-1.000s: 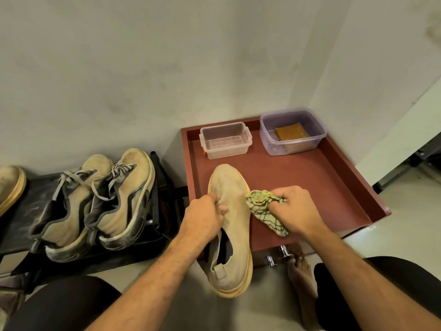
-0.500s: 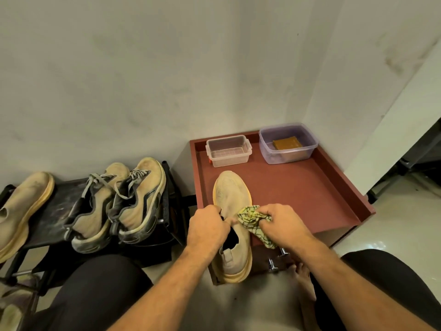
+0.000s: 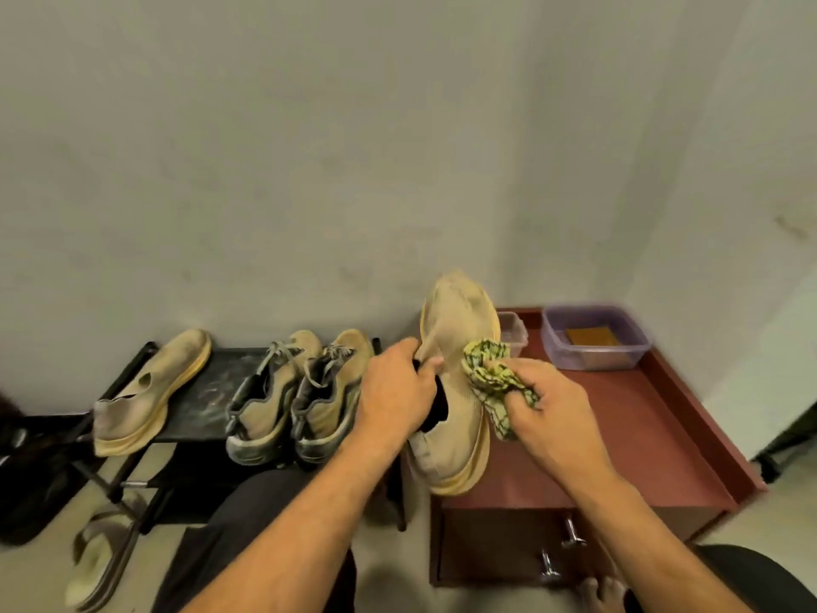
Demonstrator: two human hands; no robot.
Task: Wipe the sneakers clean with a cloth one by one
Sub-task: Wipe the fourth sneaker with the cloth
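A beige slip-on sneaker is lifted off the red tray table, toe pointing up and away. My left hand grips it at the opening, fingers curled over the collar. My right hand holds a bunched green-and-yellow patterned cloth against the sneaker's right side. Its matching slip-on sneaker lies on the black shoe rack at the left, next to a pair of laced grey-and-tan sneakers.
Two plastic boxes stand at the back of the tray table: a clear one partly hidden by the sneaker and a purple one holding a brown block. Drawer handles show below the tray. A sandal lies under the rack. My knees frame the bottom.
The sneaker has been lifted off the tray and tipped toe-up. The cloth slid toward the toe side. The camera swung left, showing more of the rack.
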